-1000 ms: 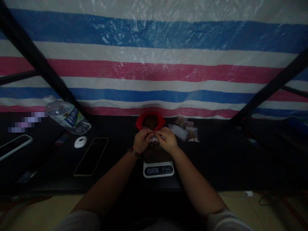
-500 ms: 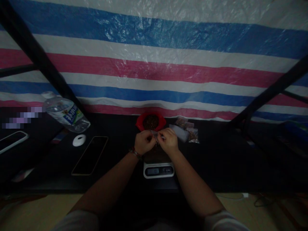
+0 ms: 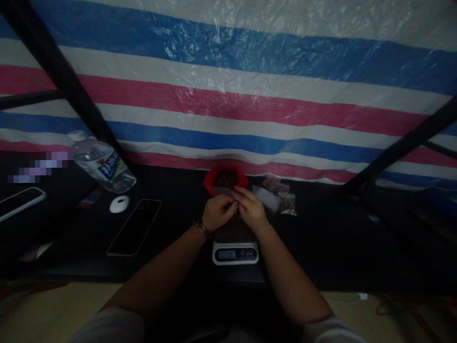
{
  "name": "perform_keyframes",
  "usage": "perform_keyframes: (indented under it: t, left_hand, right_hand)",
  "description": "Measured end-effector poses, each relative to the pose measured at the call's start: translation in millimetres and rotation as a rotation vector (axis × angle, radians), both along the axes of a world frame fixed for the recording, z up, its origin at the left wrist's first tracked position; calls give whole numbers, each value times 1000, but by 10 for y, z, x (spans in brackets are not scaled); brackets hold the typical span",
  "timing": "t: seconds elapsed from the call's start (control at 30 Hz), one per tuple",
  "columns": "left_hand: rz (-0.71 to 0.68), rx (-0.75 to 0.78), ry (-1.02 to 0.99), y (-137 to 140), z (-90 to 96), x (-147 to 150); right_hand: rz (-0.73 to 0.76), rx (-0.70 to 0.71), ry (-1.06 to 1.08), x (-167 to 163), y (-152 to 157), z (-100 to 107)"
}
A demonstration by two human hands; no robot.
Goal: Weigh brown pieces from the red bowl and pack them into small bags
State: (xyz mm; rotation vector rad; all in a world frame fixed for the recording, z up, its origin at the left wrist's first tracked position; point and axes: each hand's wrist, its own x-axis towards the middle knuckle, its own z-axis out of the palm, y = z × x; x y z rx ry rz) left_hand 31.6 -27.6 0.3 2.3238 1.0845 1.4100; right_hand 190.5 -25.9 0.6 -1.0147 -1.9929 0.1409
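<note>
My left hand (image 3: 217, 212) and my right hand (image 3: 253, 210) meet above a small digital kitchen scale (image 3: 235, 254). Between their pinched fingertips is a small clear plastic bag (image 3: 224, 190), its upper part showing beyond the fingers. What lies inside the bag is hidden by the hands. Just behind stands a red bowl (image 3: 243, 181) with brown, grainy contents. To the right of my right hand rests a pale, translucent stack that looks like flat plastic bags (image 3: 267, 199). Several small filled zip bags (image 3: 287, 204) lie beside it.
On the left of the black table (image 3: 321, 243) are a dark phone (image 3: 135, 227), a white rounded case (image 3: 119, 204), a tilted clear plastic bottle (image 3: 103, 164) and another phone (image 3: 21, 204). Black frame bars (image 3: 400, 147) slant up at both sides before a striped plastic sheet (image 3: 250, 105).
My right fingers have stretched out more along the bag, and more of its translucent upper part shows in front of the bowl. The view has tilted slightly.
</note>
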Motion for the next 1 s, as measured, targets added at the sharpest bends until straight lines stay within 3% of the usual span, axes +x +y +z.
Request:
perform_keyframes:
  t: [0.1, 0.3, 0.53, 0.77, 1.0]
  left_hand:
    - [-122, 49, 19, -4, 9, -10]
    - [-16, 265, 92, 96, 5, -130]
    - [-101, 171, 304, 145, 20, -191]
    - [-113, 108, 359, 193, 65, -276]
    - [-111, 153, 308, 201, 66, -288]
  right_hand:
    - [8, 2, -21, 28, 18, -9]
    - [-25, 18, -27, 20, 3, 63]
    - [52, 47, -72, 4, -20, 93]
    - [66, 15, -31, 11, 7, 85]
    - [133, -34, -47, 26, 13, 100]
